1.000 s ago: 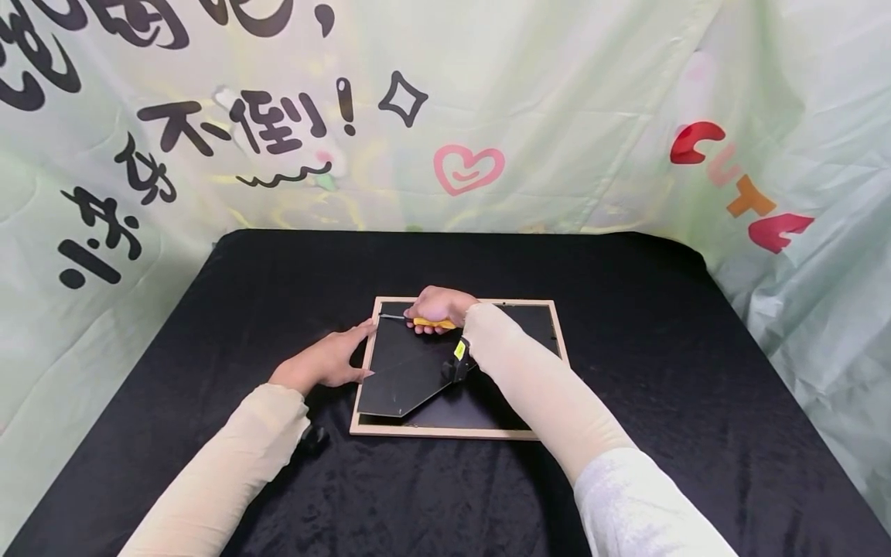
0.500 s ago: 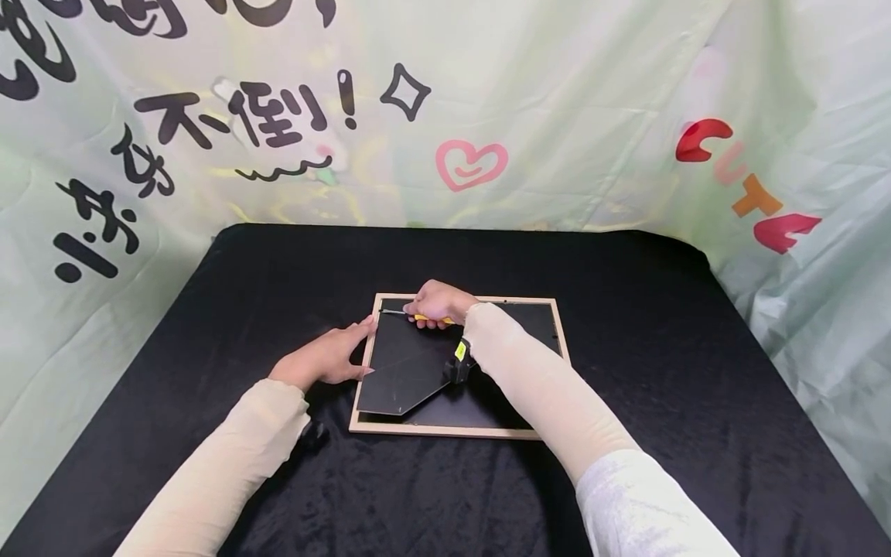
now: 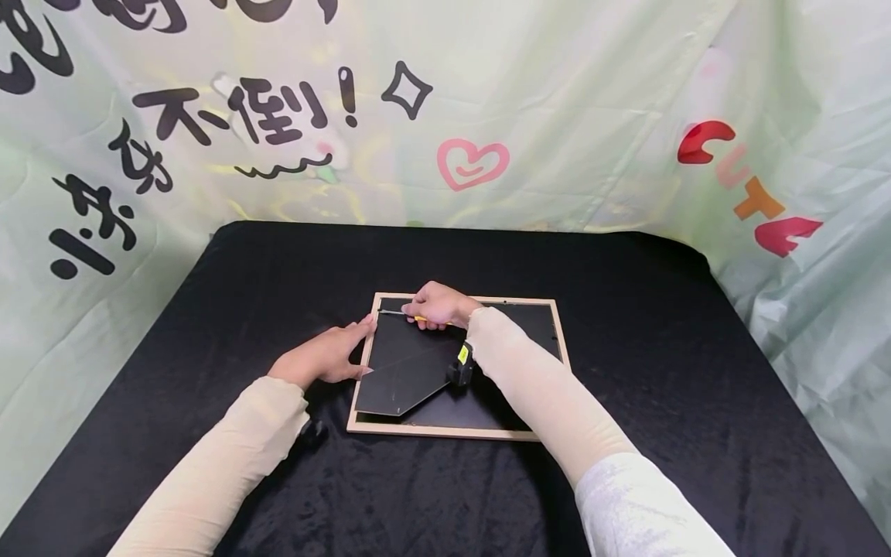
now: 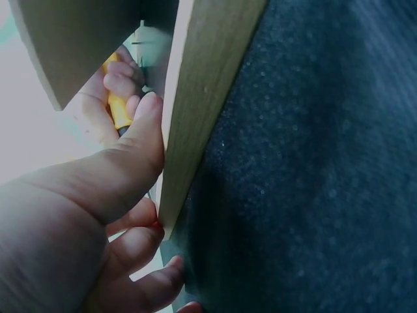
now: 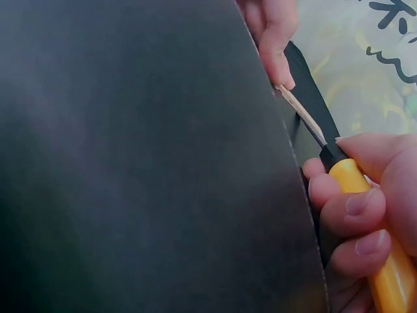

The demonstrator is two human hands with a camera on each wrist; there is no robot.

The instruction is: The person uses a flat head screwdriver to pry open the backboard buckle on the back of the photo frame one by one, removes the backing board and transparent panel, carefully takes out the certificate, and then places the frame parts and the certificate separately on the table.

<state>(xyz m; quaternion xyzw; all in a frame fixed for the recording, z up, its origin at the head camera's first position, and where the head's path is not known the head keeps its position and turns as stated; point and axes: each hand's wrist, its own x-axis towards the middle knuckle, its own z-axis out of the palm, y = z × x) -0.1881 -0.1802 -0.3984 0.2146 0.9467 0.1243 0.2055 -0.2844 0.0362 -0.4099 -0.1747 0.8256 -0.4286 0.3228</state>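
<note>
A light wooden picture frame [image 3: 452,432] lies on the black cloth with its dark backing board [image 3: 497,402] facing up. A black stand flap [image 3: 407,379] slopes up over the left part of the backing. My right hand [image 3: 438,304] grips the yellow handle of a screwdriver [image 5: 348,176], whose thin metal shaft points left to the inner edge near the frame's far left corner. The tip is hidden in the right wrist view. My left hand [image 3: 327,356] rests against the left rail, index finger and thumb spread along it; the thumb [image 4: 140,134] presses the rail in the left wrist view.
Black cloth [image 3: 661,371] covers the table under the frame. Pale printed curtains [image 3: 557,116] hang behind and at both sides. Small dark fasteners line the frame's inner edge, one of them a tab [image 3: 554,337] on the right side.
The screwdriver and right hand have shifted only slightly, with less of the yellow handle showing in the head view. The left hand stays on the rail; the head view has moved a little.
</note>
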